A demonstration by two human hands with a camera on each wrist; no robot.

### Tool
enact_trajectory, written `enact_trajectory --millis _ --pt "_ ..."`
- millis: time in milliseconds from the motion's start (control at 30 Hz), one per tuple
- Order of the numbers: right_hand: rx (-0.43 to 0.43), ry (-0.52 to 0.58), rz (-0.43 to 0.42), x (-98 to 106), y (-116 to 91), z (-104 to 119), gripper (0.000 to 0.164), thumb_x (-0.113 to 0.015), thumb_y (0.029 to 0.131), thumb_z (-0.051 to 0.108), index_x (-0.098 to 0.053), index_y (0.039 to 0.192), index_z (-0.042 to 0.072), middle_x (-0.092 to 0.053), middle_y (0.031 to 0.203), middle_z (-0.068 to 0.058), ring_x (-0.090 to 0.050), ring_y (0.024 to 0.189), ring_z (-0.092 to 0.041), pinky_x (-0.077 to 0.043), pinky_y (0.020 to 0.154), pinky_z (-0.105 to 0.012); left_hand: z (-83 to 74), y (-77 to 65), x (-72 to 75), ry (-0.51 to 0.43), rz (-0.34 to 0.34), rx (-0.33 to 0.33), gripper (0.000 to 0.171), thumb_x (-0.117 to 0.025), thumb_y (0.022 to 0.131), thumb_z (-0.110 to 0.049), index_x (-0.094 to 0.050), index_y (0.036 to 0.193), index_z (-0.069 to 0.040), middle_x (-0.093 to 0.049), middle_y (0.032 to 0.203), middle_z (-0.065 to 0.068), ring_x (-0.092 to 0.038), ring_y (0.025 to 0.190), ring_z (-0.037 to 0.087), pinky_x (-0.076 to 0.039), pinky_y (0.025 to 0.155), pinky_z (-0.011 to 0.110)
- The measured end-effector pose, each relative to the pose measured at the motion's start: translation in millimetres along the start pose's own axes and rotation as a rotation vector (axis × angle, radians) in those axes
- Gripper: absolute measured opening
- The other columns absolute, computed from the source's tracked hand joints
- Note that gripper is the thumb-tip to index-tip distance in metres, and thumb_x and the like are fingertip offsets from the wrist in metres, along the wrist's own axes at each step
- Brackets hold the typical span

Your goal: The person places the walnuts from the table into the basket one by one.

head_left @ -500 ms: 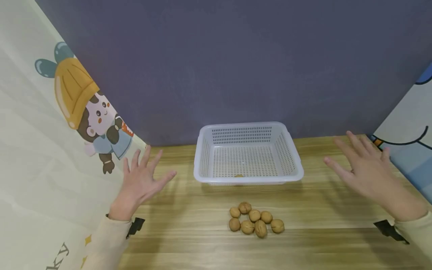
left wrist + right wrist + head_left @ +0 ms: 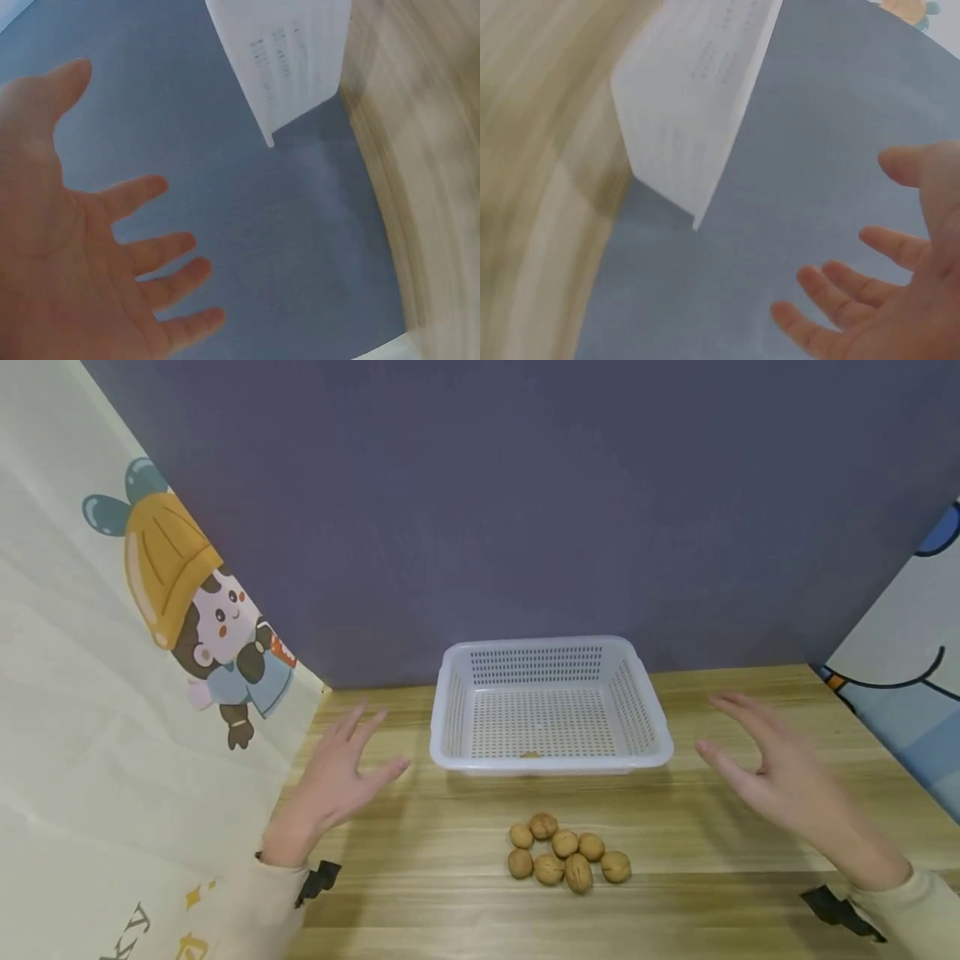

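A white plastic basket [image 2: 551, 765] with slotted walls stands at the back of the wooden table. In front of it, several walnuts [image 2: 579, 872] lie in a loose cluster. My left hand [image 2: 330, 785] hovers left of the basket, fingers spread and thumb towards it, holding nothing. On the other side my right hand [image 2: 783, 777] is likewise raised, its thumb and fingers apart with nothing between them. Both wrist views show the palms and extended fingers apart from the basket's outer walls. A small brown piece [image 2: 530, 754] lies inside the basket near its front wall.
Behind the basket rises a dark blue-grey panel [image 2: 525, 510]. A pale sheet with a cartoon figure [image 2: 225, 618] borders the left side, and another printed sheet [image 2: 892, 693] borders the right. The wooden tabletop [image 2: 450, 910] extends around the walnuts.
Both hands have moved inward towards the basket, the right one more clearly. Their fingers are less widely splayed than before. Basket and walnuts keep their places.
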State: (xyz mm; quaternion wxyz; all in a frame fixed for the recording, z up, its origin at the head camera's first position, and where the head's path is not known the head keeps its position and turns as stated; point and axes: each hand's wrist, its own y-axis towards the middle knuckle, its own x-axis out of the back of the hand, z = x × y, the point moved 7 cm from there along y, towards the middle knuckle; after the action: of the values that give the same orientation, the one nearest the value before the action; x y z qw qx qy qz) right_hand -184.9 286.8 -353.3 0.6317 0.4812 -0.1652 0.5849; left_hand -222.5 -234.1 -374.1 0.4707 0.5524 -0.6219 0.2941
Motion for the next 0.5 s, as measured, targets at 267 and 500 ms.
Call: enact_trajectory --millis 267,500 --pt "0.051 0.194 -0.109 -22.8 -16.2 10.1 0.053 -0.081 0.092 0.004 -0.063 0.142 0.005 -0.069 0.137 -0.012 -0.059 0.109 0.014 -0.044 0.092 0.003 -7.6 -2.5 -16.9 -0.151 -0.035 -0.024 0.087 -0.071 0.097 -0.056 -0.039 0.164 -0.01 -0.029 0.174 0.017 -0.028 0.159 0.049 -0.027 0.122 0.079" --pt "-0.022 0.5 -0.003 -57.8 -30.3 9.2 0.048 -0.073 0.093 -0.011 -0.059 0.138 -0.005 -0.071 0.122 0.017 -0.07 0.098 0.002 -0.059 0.084 -0.012 -14.4 1.1 -31.2 -0.228 -0.099 -0.04 0.083 -0.076 0.096 -0.046 -0.042 0.161 -0.007 -0.034 0.172 0.017 -0.031 0.158 0.046 -0.027 0.123 0.077"
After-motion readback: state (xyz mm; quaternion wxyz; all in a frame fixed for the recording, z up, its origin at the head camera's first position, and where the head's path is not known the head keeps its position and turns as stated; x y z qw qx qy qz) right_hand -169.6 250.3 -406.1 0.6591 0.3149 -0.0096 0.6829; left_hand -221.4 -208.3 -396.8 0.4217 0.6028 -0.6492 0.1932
